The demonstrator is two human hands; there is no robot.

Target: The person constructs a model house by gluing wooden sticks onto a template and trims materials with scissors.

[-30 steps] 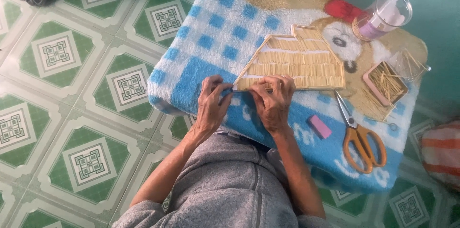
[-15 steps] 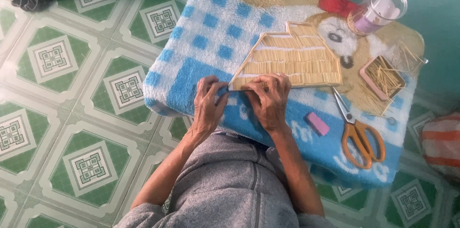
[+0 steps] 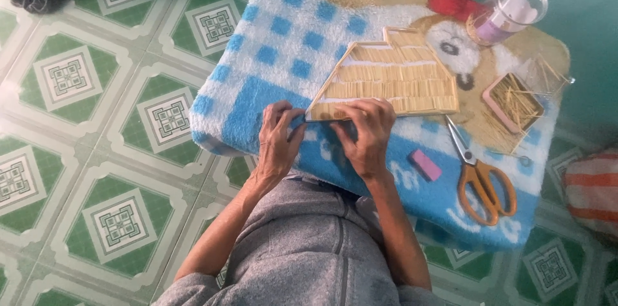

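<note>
Head view: both hands work at the near edge of a house-shaped panel of pale sticks (image 3: pixel 389 77) lying flat on a blanket-covered counter (image 3: pixel 283 29). The left hand (image 3: pixel 278 139) pinches the panel's near-left corner, thumb and fingers closed on it. The right hand (image 3: pixel 365 132) presses fingertips on the bottom edge just to the right, curled over the sticks; whether it grips a loose stick cannot be told.

Change over the last second: very little. The hands sit at the same corner and edge as in the earlier views, and the panel keeps its place and angle on the blanket. Only the framing drifts slightly. Judgement: the work is a slow, fine adjustment along the bottom row, not a move of the panel.

Around them, untouched and in the same spots as before:
- orange-handled scissors (image 3: pixel 481 180) right of the right hand, blades pointing at the panel;
- small pink block (image 3: pixel 425 165) between hand and scissors;
- pink tray of loose sticks (image 3: pixel 512 103) further right;
- clear lidded cup (image 3: pixel 508 11) at the far corner.

Green patterned floor tiles (image 3: pixel 77 81) lie left.
</note>
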